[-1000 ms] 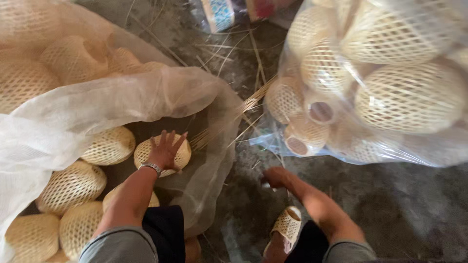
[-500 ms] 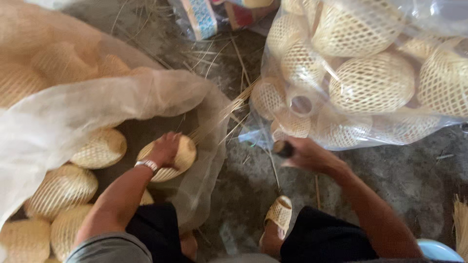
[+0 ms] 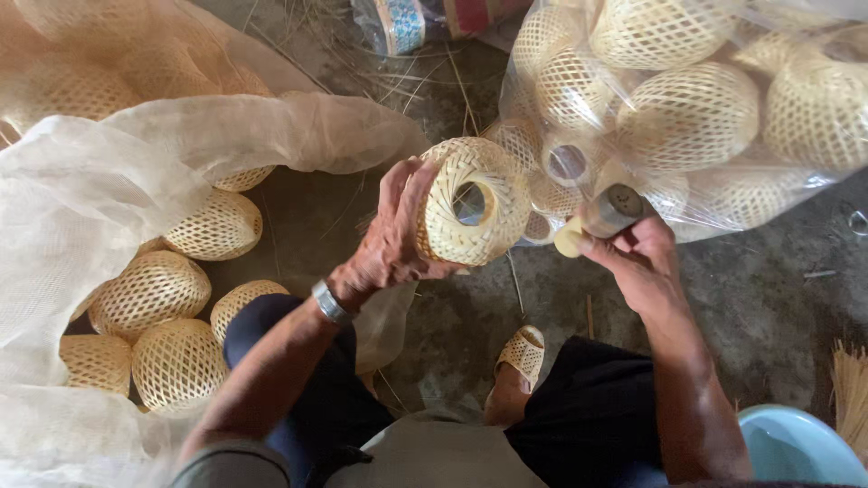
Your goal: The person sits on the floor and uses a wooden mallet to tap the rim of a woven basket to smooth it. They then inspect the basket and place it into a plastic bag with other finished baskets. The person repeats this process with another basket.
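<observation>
Woven bamboo forms the round openwork ball that is held up at the centre of the head view, its circular opening turned toward the camera. The ball is gripped by the left hand, with the fingers closed around its left side and the thumb pressed against its lower edge. A metal watch band is worn on the left wrist.

A short cylindrical tool with a dark barrel and a pale end is clasped in the right hand, fingers wrapped around it. The pale end is positioned just beside the right side of the ball; contact cannot be confirmed.

Similar woven balls are piled on the left, partly covered by a translucent white mesh sack. More balls are packed inside a clear plastic bag at the upper right, directly behind the tool.

A woven sandal is seen on a foot resting on the grey concrete floor, between the knees. A light blue basin is partly visible at the lower right corner, with a bundle of thin straw strips near it.
</observation>
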